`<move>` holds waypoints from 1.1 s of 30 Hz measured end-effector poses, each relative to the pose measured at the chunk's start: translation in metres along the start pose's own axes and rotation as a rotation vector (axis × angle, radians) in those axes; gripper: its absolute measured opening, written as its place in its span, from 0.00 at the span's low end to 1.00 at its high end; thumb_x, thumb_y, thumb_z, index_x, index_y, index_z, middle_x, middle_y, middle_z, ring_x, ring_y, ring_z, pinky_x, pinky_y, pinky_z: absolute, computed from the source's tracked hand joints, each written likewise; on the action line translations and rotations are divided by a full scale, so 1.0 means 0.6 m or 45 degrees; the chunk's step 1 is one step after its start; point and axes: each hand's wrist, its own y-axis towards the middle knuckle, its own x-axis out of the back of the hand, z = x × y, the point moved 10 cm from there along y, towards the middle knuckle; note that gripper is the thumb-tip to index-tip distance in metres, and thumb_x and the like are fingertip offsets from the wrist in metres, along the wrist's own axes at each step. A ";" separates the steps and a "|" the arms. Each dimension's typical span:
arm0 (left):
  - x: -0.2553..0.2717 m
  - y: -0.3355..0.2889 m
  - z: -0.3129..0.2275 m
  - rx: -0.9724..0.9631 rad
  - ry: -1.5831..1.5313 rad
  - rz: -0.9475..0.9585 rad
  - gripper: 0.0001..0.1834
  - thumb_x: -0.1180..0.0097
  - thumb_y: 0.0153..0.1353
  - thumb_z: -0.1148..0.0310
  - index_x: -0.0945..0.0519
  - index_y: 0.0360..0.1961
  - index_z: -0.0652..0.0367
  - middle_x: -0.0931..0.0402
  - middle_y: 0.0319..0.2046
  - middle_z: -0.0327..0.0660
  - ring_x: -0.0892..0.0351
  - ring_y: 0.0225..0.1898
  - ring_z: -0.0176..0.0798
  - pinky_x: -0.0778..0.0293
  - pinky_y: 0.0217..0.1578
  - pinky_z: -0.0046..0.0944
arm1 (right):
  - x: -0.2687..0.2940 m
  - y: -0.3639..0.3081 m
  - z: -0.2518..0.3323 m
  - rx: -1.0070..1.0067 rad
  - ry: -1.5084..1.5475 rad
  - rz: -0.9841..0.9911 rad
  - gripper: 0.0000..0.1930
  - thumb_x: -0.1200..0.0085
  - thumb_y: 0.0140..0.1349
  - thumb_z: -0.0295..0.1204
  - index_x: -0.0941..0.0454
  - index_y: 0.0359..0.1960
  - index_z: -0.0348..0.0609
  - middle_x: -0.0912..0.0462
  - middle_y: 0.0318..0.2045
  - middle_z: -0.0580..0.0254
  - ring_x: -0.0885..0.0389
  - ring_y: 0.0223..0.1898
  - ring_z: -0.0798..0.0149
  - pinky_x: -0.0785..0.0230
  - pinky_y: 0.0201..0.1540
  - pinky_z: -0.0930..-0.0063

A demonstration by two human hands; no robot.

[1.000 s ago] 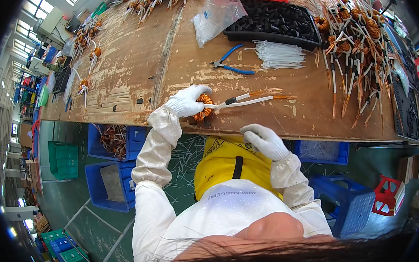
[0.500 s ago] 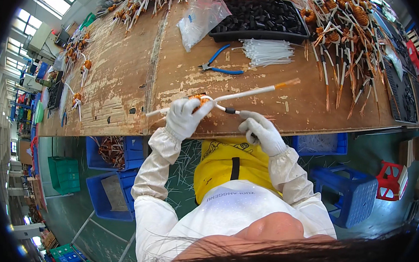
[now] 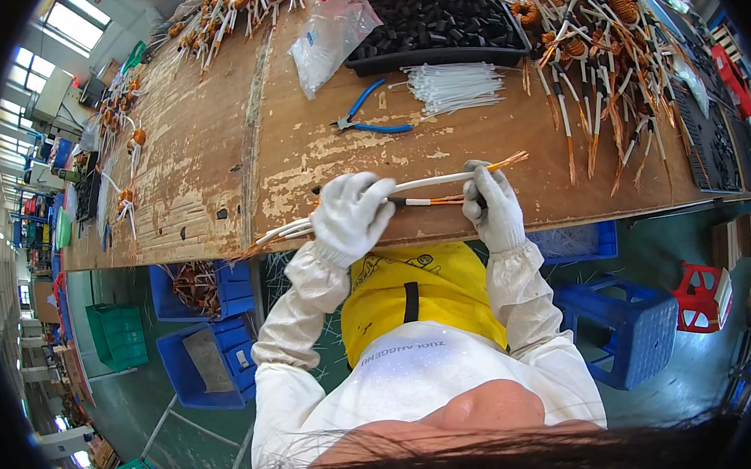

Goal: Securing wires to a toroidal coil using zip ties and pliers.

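Note:
My left hand (image 3: 352, 216), in a white glove, is closed around a wound coil that its fingers almost wholly hide. White-sleeved leads (image 3: 288, 229) stick out to its left. To its right run a long white-sleeved wire lead (image 3: 430, 184) with a frayed copper end and, below it, a second lead with a black sleeve (image 3: 399, 202). My right hand (image 3: 495, 209), gloved too, pinches the upper lead close to its bare copper strands (image 3: 511, 161). Blue-handled cutting pliers (image 3: 370, 118) lie beyond my hands, beside a bundle of white cable ties (image 3: 453, 88).
A black tray (image 3: 442, 64) of small black pieces stands at the back, next to a clear plastic bag (image 3: 327, 47). Copper coils (image 3: 589, 54) with leads are heaped at right. Blue bins (image 3: 204, 366) and a blue stool (image 3: 623, 331) stand below the table. Another person is at far left.
My right hand has moved from the black-sleeved lead up to the white lead's copper end. My left hand has turned over the coil, now covering it. The view has shifted slightly.

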 end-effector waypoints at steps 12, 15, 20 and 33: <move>-0.128 0.057 -0.018 -0.154 -0.171 0.175 0.18 0.39 0.57 0.73 0.20 0.49 0.46 0.24 0.30 0.38 0.21 0.34 0.47 0.23 0.36 0.45 | 0.047 0.018 0.031 0.166 0.267 0.015 0.12 0.48 0.76 0.37 0.21 0.48 0.42 0.24 0.26 0.68 0.38 0.20 0.76 0.45 0.22 0.84; -0.127 0.073 0.001 -0.147 -0.175 0.264 0.14 0.37 0.57 0.71 0.18 0.45 0.46 0.23 0.29 0.38 0.21 0.34 0.46 0.23 0.36 0.45 | 0.044 0.024 0.031 0.181 0.213 0.056 0.10 0.46 0.75 0.35 0.20 0.46 0.42 0.23 0.26 0.69 0.33 0.21 0.77 0.41 0.22 0.85; -0.156 0.111 -0.093 -0.193 -0.287 0.237 0.15 0.34 0.56 0.66 0.20 0.45 0.51 0.20 0.33 0.39 0.19 0.37 0.47 0.22 0.39 0.45 | 0.073 0.021 0.033 0.214 0.104 -0.015 0.09 0.45 0.74 0.35 0.19 0.46 0.43 0.23 0.25 0.70 0.35 0.20 0.80 0.45 0.20 0.86; -0.239 0.146 -0.134 0.111 -0.426 0.518 0.10 0.43 0.66 0.58 0.19 0.42 0.51 0.17 0.38 0.42 0.16 0.43 0.50 0.20 0.44 0.48 | 0.119 0.012 0.104 0.627 -0.732 -0.138 0.08 0.45 0.71 0.25 0.19 0.48 0.37 0.18 0.35 0.68 0.24 0.32 0.75 0.31 0.35 0.82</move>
